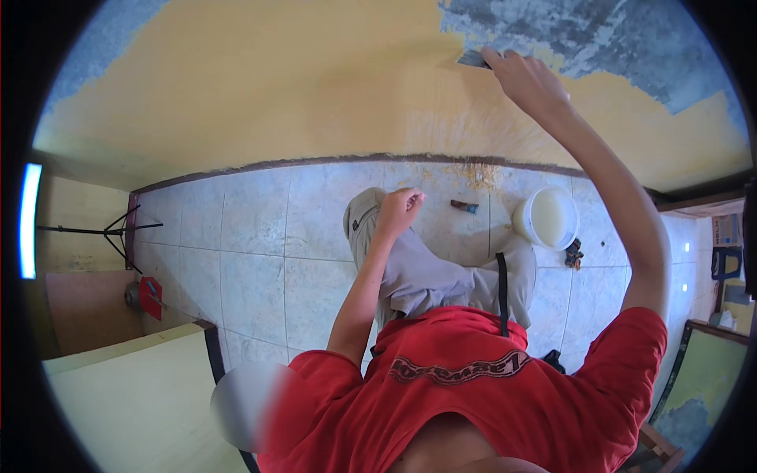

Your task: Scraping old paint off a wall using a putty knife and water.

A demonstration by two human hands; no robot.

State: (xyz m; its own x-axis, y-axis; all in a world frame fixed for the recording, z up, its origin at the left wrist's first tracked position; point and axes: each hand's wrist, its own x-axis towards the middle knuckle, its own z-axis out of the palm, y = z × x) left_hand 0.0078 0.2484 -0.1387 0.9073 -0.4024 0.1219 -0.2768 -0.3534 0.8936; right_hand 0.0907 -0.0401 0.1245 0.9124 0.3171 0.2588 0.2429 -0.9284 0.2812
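My right hand grips a scraper with a flat blade, held against the wall. The blade lies at the border between yellow paint and a bare grey patch. My left hand rests on my bent knee, its fingers curled in and nothing visible in them. Yellow paint flakes lie along the foot of the wall, below the scraper. A white bucket of cloudy liquid stands on the floor beside my right knee.
On the tiled floor lie a small brush-like object and a dark crumpled item. At the left are a black tripod stand and a red dustpan-like object. A pale low wall stands at lower left.
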